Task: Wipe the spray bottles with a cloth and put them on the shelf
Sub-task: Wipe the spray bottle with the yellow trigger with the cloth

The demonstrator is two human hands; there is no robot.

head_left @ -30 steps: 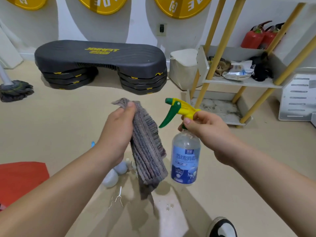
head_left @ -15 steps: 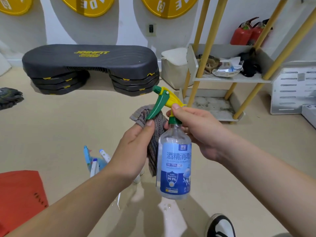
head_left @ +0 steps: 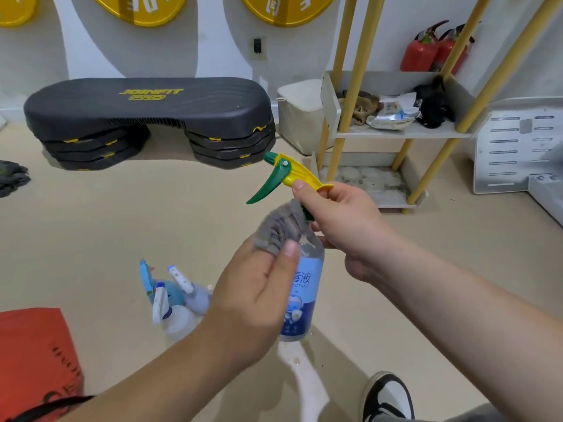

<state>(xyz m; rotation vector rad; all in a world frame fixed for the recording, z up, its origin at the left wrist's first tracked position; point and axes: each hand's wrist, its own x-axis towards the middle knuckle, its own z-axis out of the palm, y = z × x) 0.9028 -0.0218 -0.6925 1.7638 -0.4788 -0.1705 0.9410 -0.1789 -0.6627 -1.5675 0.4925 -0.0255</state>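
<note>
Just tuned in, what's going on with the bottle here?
A person is wiping a spray bottle. The right hand grips it by the neck under the yellow-green trigger. The left hand wraps the grey cloth round its shoulder. Nearby, other spray bottles lie on the floor; the shelf stands behind, right.

Both bare forearms reach in from the lower edge and meet at mid-frame. The left hand point(head_left: 259, 287) shows its back, wrist straight, and grips a grey ribbed cloth point(head_left: 281, 226), thumb pointing up against it. The right hand point(head_left: 344, 226) sits just above and right of that thumb, wrist bent slightly down. Its curled fingers point(head_left: 341, 199) pinch the neck of a clear plastic spray bottle with a blue label point(head_left: 304, 287), thumb tip on the yellow trigger head.
</note>
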